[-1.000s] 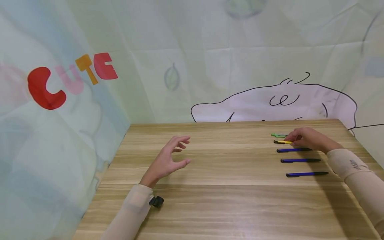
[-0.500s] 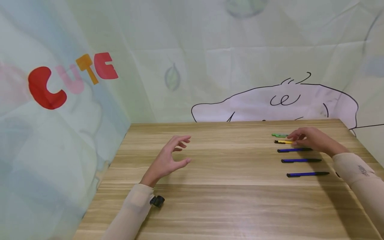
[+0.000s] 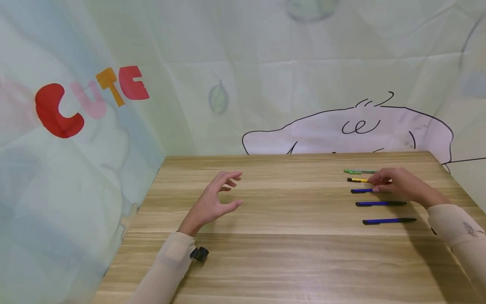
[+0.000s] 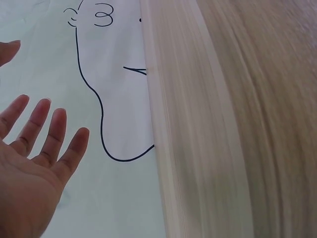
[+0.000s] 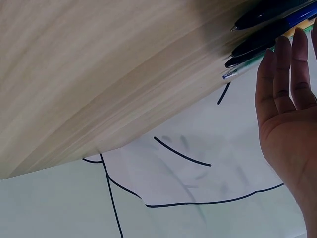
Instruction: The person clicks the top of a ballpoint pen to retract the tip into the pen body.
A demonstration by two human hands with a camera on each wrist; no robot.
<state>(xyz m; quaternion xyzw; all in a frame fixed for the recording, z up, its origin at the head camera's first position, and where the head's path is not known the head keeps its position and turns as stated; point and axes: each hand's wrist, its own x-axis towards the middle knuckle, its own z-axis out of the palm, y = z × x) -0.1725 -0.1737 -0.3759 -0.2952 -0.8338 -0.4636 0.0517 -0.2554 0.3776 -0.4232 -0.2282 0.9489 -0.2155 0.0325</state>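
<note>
Right hand [image 3: 404, 184] shifts nearward, fingers at the yellow pen [image 3: 357, 180], thumb at the crosswise blue pen [image 3: 362, 191] just nearside; pinch cannot be confirmed. Left hand [image 3: 212, 204], spread, is farther.

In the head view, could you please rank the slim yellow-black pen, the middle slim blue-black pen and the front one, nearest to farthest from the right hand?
1. Yellow pen: at the right hand.
2. Middle blue pen: second from the front.
3. Front blue pen: lowest in the picture.
</note>
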